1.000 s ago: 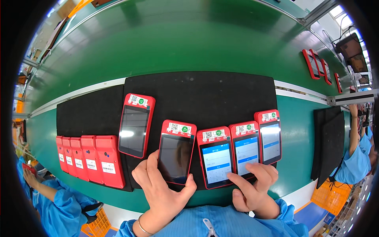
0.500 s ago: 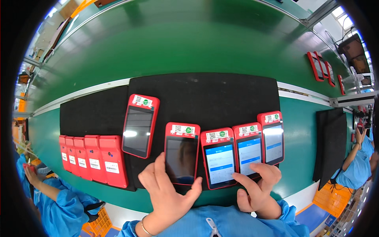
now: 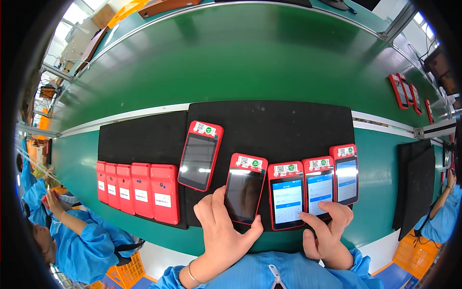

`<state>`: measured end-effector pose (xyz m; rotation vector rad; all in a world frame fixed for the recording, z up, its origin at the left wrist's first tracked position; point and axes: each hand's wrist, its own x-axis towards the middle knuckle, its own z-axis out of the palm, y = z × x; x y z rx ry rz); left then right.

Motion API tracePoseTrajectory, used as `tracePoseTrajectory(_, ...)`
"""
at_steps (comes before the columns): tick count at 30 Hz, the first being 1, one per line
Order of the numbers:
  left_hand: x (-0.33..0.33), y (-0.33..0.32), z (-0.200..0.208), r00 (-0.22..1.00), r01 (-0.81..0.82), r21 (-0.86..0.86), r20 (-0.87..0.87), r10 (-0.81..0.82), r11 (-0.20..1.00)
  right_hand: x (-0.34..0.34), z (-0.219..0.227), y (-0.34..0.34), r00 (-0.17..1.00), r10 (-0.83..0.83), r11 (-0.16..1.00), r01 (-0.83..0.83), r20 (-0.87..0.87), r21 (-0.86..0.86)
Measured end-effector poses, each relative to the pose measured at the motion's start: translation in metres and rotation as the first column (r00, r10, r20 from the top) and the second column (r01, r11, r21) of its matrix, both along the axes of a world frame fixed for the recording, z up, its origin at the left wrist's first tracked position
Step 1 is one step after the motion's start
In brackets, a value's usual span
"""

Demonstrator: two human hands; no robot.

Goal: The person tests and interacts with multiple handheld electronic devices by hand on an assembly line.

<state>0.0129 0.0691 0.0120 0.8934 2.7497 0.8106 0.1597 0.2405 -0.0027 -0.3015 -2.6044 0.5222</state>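
Beyond left hand [image 3: 222, 234] (fingers spread), right hand [image 3: 332, 232] (index extended), black mat [image 3: 298, 130] overlies green bench [image 3: 380, 178]; leftward co-worker [image 3: 86, 248] now shows more.

Orange crate [image 3: 130, 270] near a blue-clad co-worker [image 3: 89, 248] at left, black mats [image 3: 417, 189] at right

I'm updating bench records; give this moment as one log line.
Left hand: spread around lower end of dark-screened red device | Right hand: over two lit red devices | Left side: five face-down red devices
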Motion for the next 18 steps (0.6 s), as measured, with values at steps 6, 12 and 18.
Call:
tracePoseTrajectory(6, -0.017, -0.014, 0.016, 0.999, 0.001, -0.012, -0.046, -0.002, 1.0, 0.004, 0.013, 0.0, 1.0, -0.004, 1.0, 0.004, 0.024, 0.007)
tracePoseTrajectory(12, -0.075, -0.002, 0.018, 0.938, -0.056, -0.12, -0.346, 0.011, 0.991, 0.001, 0.018, -0.002, 1.0, -0.007, 0.999, 0.006, 0.008, 0.045)
tracePoseTrajectory(18, -0.069, 0.003, 0.012, 0.965, -0.069, -0.027, -0.254, 0.06, 0.997, 0.004, 0.014, -0.001, 0.999, -0.045, 0.997, 0.044, 0.006, 0.058)
